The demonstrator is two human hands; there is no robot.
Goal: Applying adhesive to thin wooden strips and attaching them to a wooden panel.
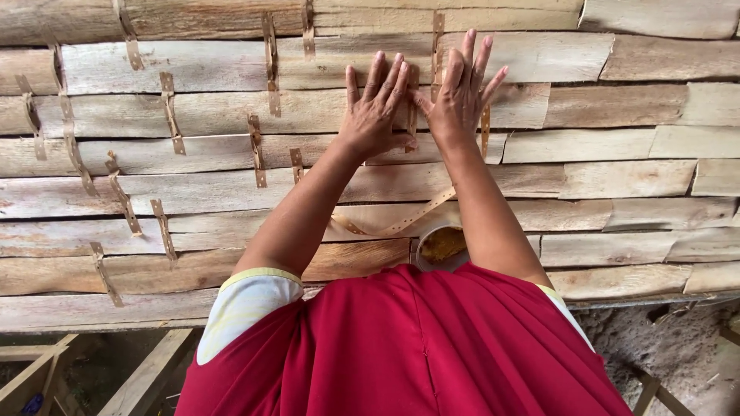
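Observation:
Both my hands lie flat on a wide sheet of pale wood veneer strips (617,139) spread on a table. My left hand (375,104) and my right hand (462,92) press side by side, fingers spread, thumbs nearly touching, on a short brown tape strip (412,108) that crosses a seam between veneer pieces. A long loose length of perforated brown tape (401,223) curls from under my right forearm back toward my body. Neither hand holds anything.
Several short brown tape strips (169,115) cross the seams on the left part of the sheet. A small round bowl of yellowish paste (442,246) sits on the veneer near my body. Wooden frame parts (146,370) and rough ground (678,347) show below the table edge.

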